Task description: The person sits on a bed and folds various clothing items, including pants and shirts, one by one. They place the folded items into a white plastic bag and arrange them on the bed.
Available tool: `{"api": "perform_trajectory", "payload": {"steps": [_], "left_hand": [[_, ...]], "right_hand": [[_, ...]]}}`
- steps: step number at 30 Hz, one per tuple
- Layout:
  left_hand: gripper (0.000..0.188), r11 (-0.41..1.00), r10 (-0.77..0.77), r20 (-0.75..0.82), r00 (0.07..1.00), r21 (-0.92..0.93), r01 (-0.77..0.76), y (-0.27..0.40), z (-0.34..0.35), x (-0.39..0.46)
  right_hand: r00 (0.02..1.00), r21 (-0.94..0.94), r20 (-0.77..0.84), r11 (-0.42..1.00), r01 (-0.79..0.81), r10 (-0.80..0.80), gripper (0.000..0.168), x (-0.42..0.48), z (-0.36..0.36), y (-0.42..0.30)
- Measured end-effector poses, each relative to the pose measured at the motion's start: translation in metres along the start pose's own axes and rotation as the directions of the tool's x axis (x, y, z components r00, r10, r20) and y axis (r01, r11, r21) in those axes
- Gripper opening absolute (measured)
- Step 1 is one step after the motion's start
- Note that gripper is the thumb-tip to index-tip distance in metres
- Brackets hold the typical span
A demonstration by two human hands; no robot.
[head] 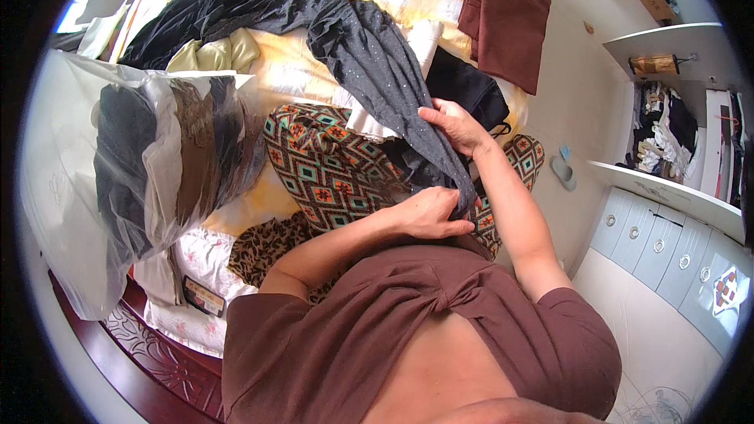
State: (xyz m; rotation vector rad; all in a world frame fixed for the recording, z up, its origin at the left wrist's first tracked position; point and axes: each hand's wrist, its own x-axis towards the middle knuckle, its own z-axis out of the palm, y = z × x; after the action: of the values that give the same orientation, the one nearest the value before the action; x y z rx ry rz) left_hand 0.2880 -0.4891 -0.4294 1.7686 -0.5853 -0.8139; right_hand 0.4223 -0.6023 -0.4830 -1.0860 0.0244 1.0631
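A long dark grey speckled garment point(383, 65) stretches from the bed over my patterned trousers to my hands. My left hand point(433, 212) grips its narrow near end, with the fingertips partly hidden by the cloth. Higher up along the same piece, my right hand point(456, 126) pinches its edge between thumb and fingers. Beneath it lie a white cloth point(424, 47) and a black garment with thin straps point(468, 91). Folded brown cloth point(512, 23) rests beyond them. An olive-green cloth point(215, 53) and a black garment point(177, 23) lie at the far left.
A clear plastic bag point(65, 188) of folded clothes stands at the left. Leopard-print cloth point(268, 247) lies beside my left forearm. On the right are an open wardrobe compartment point(665, 129) with clothes, light-blue drawers point(660, 244), and a slipper point(564, 172) on the floor.
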Motion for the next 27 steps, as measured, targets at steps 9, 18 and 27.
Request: {"api": "perform_trajectory", "payload": {"steps": [9,18,27], "left_hand": [[0.013,0.977,0.075,-0.613,0.787,0.205,0.067,-0.027,-0.112,-0.022],[0.106,0.873,-0.137,-0.950,0.280,0.018,0.488,-0.195,-0.247,0.018],[0.018,0.995,0.040,-0.956,0.292,0.063,0.071,-0.114,-0.355,-0.009]], "right_hand": [[0.999,0.144,-0.040,0.989,0.017,-0.011,0.016,-0.074,-0.002,0.019],[0.989,-0.094,-0.141,0.995,0.024,-0.037,0.022,-0.119,0.002,0.027],[0.918,0.065,-0.245,0.940,0.336,-0.311,0.022,-0.174,-0.034,-0.057]]}}
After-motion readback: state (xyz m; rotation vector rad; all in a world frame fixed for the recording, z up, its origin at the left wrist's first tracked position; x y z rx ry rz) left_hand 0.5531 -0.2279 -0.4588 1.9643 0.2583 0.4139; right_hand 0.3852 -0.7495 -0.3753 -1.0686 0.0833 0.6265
